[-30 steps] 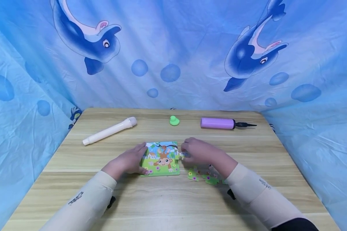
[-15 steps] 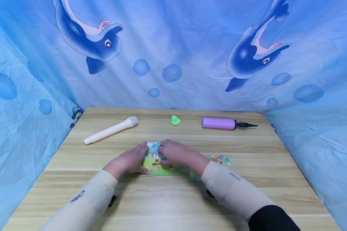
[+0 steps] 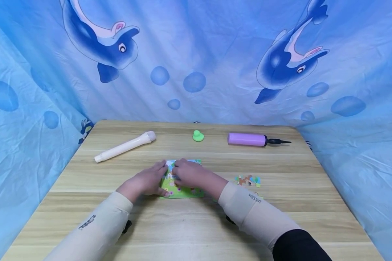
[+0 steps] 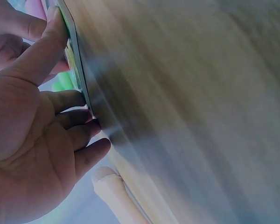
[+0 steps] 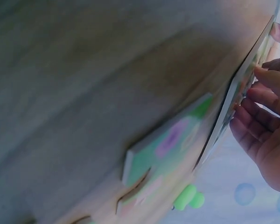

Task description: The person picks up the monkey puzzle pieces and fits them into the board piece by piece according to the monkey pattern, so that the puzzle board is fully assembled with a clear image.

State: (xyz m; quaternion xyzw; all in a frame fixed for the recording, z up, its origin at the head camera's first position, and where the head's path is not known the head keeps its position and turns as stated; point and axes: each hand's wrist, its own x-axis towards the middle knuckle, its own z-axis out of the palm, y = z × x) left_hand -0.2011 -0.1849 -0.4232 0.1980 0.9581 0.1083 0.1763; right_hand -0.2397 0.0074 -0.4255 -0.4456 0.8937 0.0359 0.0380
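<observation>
A square picture puzzle (image 3: 178, 194) with green grass and blue sky lies flat in the middle of the table. My left hand (image 3: 147, 181) spans its left side, thumb resting on the near corner and fingers at the far edge; in the left wrist view those fingers (image 4: 91, 156) lie along the rim. Over the puzzle's centre, my right hand (image 3: 191, 174) bends its fingertips down onto the picture, pinching a puzzle piece mostly hidden beneath them. Loose puzzle pieces (image 3: 249, 180) with brown and blue print lie to the right, partly behind the right forearm; one flowered green piece (image 5: 170, 142) shows in the right wrist view.
Farther back lie a white microphone-shaped stick (image 3: 125, 146), a small green duck (image 3: 197, 136) and a purple hand pump (image 3: 247, 139) with a black nozzle. A blue dolphin-print curtain (image 3: 222, 72) hangs behind the wooden table (image 3: 183, 232).
My right hand has moved left from the puzzle's right edge to its middle, covering the printed monkey and uncovering loose pieces at the right. The left hand stays at the left side.
</observation>
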